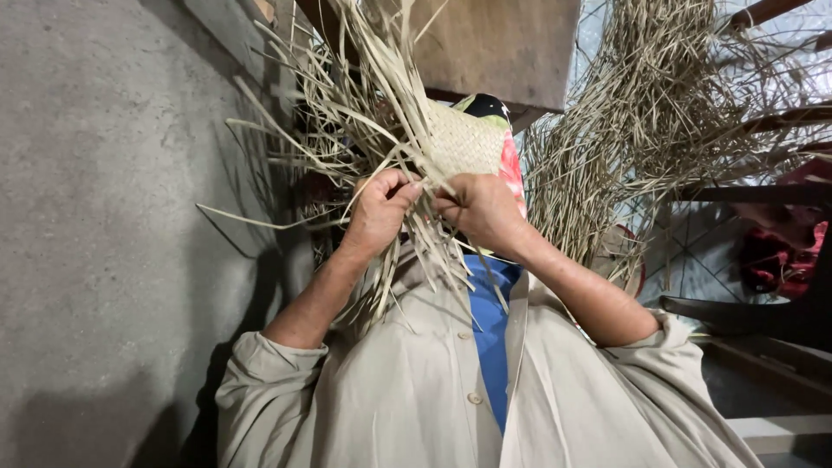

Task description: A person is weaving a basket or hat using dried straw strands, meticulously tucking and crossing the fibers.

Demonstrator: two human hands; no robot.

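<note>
Your left hand [379,211] is closed on loose straw strips [347,130] at the edge of the woven mat [459,139], which you hold up before your chest. Your right hand [482,211], just beside it, pinches strips at the same edge. More straw [641,113] hangs to the right.

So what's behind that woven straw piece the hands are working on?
Behind the woven straw piece a colourful patterned cloth shows at its right edge, below a wooden board. The rest of the cloth is covered.

Weaving workshop: heaped straw strips [659,113]
</note>
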